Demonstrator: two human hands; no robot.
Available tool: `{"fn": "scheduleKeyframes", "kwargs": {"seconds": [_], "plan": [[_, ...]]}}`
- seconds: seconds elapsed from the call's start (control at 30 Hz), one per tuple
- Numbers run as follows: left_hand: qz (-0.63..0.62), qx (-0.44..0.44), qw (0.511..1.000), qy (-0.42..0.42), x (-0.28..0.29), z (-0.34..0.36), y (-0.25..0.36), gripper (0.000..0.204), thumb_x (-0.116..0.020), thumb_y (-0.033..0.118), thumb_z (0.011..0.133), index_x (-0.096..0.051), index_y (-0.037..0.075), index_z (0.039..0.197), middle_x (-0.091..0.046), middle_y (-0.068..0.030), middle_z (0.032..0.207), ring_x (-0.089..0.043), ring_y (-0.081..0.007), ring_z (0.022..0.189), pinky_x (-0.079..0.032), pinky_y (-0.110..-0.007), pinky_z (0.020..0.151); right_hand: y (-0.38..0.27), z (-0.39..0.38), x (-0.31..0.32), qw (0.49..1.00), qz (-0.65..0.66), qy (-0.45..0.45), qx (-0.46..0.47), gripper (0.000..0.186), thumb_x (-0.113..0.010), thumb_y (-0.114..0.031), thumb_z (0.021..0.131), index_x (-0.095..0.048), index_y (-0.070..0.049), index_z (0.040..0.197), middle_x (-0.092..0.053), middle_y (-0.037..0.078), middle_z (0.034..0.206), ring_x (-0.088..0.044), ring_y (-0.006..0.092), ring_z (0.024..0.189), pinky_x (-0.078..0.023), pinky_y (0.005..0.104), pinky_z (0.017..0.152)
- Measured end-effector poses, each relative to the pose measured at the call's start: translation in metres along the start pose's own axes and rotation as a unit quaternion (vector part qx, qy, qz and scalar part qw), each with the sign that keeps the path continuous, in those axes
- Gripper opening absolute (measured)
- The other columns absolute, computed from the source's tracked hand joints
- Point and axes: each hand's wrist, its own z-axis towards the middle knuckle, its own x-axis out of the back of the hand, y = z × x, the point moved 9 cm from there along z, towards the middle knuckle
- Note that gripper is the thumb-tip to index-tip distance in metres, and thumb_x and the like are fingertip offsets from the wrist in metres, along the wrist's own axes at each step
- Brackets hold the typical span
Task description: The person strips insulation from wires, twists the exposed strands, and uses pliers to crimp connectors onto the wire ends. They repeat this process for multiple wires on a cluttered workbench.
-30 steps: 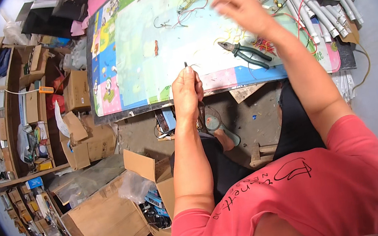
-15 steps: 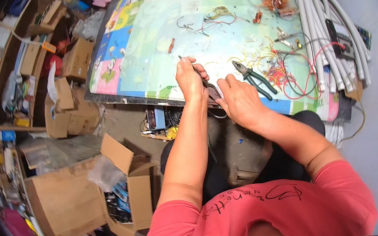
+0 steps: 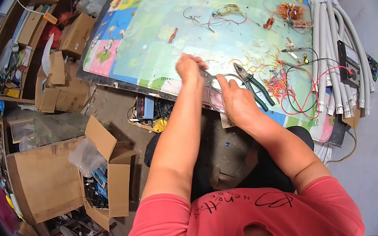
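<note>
A pair of large-looped scissors [image 3: 207, 77] is at the near edge of the table, between my hands. My right hand [image 3: 236, 96] is closed around its handle loops, with the index finger stretched along them. Curled by the blade end is my left hand [image 3: 189, 69]; what its fingers pinch is hidden and slightly blurred. Just right of my right hand, combination pliers [image 3: 247, 77] with dark green handles lie on the table. Past them is a scatter of red and yellow wire scraps [image 3: 276, 82].
On the table [image 3: 150, 42] lie copper wire bundles [image 3: 290, 10], a tangle of thin wires [image 3: 227, 12] and a black meter [image 3: 349, 63] with red and black leads. White conduit pipes [image 3: 327, 47] line the right edge. An open carton [image 3: 119, 187] stands on the floor at left.
The scissors' loops now show spread apart between my hands, and my right hand's index finger has straightened. The whole view has shifted slightly, with the table appearing further right and lower.
</note>
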Motion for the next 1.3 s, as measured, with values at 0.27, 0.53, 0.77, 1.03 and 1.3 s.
{"fn": "scheduleKeyframes", "kwargs": {"seconds": [0.27, 0.53, 0.77, 1.03, 1.3], "plan": [[0.177, 0.017, 0.984, -0.018, 0.027, 0.096, 0.041, 0.035, -0.036, 0.034, 0.103, -0.049, 0.005, 0.09, -0.055, -0.0091, 0.071, -0.053, -0.0195, 0.056, -0.05, -0.037, 0.052, 0.024, -0.003, 0.019, 0.998, 0.027, -0.054, -0.008, 0.035, -0.058, -0.002, 0.076, -0.05, 0.0, 0.11, -0.063, 0.021, 0.083, -0.066, 0.037, 0.072, -0.053, 0.0466, 0.063], [0.317, 0.071, 0.946, -0.009, 0.052, 0.117, 0.059, 0.062, -0.046, 0.043, 0.099, -0.035, -0.01, 0.129, -0.055, -0.0304, 0.118, -0.065, -0.031, 0.084, -0.057, -0.044, 0.066, 0.08, 0.012, 0.072, 0.989, 0.04, 0.012, -0.14, 0.033, -0.064, -0.01, 0.079, -0.054, -0.004, 0.11, -0.065, 0.021, 0.086, -0.064, 0.0418, 0.081, -0.051, 0.049, 0.071], [0.334, 0.105, 0.936, 0.003, 0.137, 0.084, 0.062, 0.045, -0.047, 0.035, 0.1, -0.045, -0.004, 0.122, -0.062, -0.0194, 0.101, -0.064, -0.0268, 0.075, -0.056, -0.041, 0.062, 0.157, 0.006, 0.118, 0.956, 0.083, 0.101, -0.261, 0.043, -0.065, -0.014, 0.081, -0.055, -0.006, 0.122, -0.067, 0.026, 0.094, -0.064, 0.0422, 0.092, -0.05, 0.0477, 0.082], [0.379, 0.064, 0.922, -0.054, 0.131, -0.041, 0.083, 0.037, -0.044, 0.031, 0.101, -0.055, -0.002, 0.113, -0.066, -0.0122, 0.094, -0.063, -0.022, 0.074, -0.054, -0.037, 0.067, 0.187, -0.014, 0.123, 0.944, 0.128, 0.15, -0.264, 0.046, -0.062, -0.017, 0.079, -0.055, -0.006, 0.123, -0.067, 0.026, 0.1, -0.064, 0.041, 0.098, -0.049, 0.0479, 0.087], [0.451, -0.012, 0.874, -0.179, 0.025, -0.107, 0.075, 0.04, -0.047, 0.03, 0.1, -0.056, -0.003, 0.121, -0.066, -0.0128, 0.099, -0.064, -0.0184, 0.079, -0.053, -0.032, 0.069, 0.213, -0.024, 0.132, 0.936, 0.12, 0.141, -0.299, 0.043, -0.063, -0.022, 0.081, -0.057, -0.005, 0.121, -0.066, 0.022, 0.108, -0.062, 0.0391, 0.104, -0.048, 0.0463, 0.091]]}}
